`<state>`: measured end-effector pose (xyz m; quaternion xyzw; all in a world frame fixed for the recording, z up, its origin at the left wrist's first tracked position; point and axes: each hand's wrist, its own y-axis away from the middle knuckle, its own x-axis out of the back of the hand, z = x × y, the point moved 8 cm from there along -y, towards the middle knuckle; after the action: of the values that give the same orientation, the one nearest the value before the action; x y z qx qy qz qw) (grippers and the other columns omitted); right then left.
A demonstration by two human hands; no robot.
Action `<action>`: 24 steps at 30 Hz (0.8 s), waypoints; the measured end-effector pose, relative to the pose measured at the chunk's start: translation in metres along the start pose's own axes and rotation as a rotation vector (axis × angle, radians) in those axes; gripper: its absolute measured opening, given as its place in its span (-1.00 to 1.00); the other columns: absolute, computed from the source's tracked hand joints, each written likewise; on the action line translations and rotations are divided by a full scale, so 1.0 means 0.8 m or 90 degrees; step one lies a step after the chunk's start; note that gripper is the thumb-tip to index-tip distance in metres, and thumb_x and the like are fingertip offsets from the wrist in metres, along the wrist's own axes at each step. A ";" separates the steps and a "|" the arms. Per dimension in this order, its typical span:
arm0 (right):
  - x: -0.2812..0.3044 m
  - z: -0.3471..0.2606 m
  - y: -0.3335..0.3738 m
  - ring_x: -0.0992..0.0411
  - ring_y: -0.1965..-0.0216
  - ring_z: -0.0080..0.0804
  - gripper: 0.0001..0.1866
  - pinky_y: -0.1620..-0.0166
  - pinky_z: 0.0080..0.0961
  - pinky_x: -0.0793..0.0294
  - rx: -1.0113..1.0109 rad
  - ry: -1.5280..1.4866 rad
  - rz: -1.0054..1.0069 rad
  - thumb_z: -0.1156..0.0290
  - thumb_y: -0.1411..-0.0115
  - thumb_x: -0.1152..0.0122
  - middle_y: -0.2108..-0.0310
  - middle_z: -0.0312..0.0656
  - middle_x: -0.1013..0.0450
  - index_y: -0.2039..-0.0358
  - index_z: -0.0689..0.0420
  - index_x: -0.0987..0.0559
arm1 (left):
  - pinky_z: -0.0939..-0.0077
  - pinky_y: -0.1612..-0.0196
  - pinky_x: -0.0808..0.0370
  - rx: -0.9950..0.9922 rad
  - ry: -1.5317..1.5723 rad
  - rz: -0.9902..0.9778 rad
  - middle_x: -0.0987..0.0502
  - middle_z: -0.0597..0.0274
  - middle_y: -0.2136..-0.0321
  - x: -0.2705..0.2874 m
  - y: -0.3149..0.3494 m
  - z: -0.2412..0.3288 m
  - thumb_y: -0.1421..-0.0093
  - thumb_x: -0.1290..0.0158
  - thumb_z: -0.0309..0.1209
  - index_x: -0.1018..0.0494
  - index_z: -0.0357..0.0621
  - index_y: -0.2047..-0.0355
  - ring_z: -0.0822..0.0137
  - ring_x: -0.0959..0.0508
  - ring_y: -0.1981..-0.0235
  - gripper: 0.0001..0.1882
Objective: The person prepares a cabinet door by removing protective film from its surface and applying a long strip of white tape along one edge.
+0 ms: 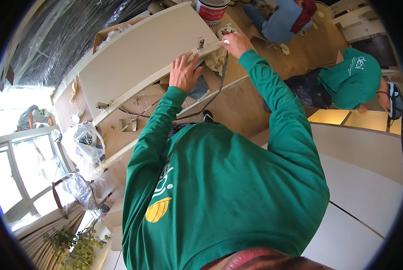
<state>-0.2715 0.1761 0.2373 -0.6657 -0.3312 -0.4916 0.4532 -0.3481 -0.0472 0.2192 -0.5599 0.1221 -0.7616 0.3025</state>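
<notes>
A large beige cabinet door [143, 49] lies in front of me, with one metal hinge [201, 43] near my hands and another hinge [101, 105] at its left end. My left hand [183, 72] rests on the door's near edge, its fingers stretched out over it. At the right end of that edge, my right hand [236, 45] has its fingers curled together. A small pale bit shows at the right fingertips, too small to name. Just below the right hand is a crumpled cream cloth [217, 60].
A paint tin [212, 15] stands beyond the door. Under the door's edge are a dark cable [220, 85] and a small open box [128, 125]. A plastic bag [84, 150] sits at the left. One co-worker in green [350, 81] bends over at the right; another person [285, 22] is farther off.
</notes>
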 end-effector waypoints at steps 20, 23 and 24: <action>-0.014 0.021 -0.001 -0.51 0.12 -0.06 -0.61 0.04 -0.10 -0.45 0.032 -0.068 -0.046 -0.04 -0.18 -0.30 0.33 -0.07 -0.60 0.29 0.05 -0.69 | 0.04 -0.27 -0.27 0.007 -0.023 -0.006 -0.36 0.21 -0.18 -0.012 0.005 0.003 -0.07 -0.25 -0.26 -0.40 0.11 -0.26 0.07 -0.34 -0.23 -0.31; -0.014 0.019 -0.002 -0.51 0.13 -0.05 -0.60 0.04 -0.09 -0.45 0.042 -0.078 -0.052 -0.04 -0.17 -0.31 0.33 -0.06 -0.60 0.30 0.06 -0.69 | 0.01 -0.28 -0.25 0.002 -0.018 -0.005 -0.35 0.20 -0.20 -0.012 0.006 0.000 -0.06 -0.26 -0.24 -0.38 0.13 -0.28 0.05 -0.34 -0.23 -0.28; -0.014 0.019 -0.002 -0.51 0.13 -0.04 -0.60 0.04 -0.09 -0.46 0.047 -0.082 -0.054 -0.04 -0.17 -0.32 0.32 -0.05 -0.59 0.30 0.07 -0.69 | 0.01 -0.28 -0.25 0.002 -0.014 -0.004 -0.35 0.20 -0.21 -0.013 0.006 0.000 -0.06 -0.26 -0.25 -0.38 0.13 -0.28 0.05 -0.34 -0.23 -0.28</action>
<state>-0.2706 0.1907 0.2250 -0.6641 -0.4052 -0.4541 0.4342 -0.3448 -0.0445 0.2086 -0.5684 0.1160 -0.7565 0.3021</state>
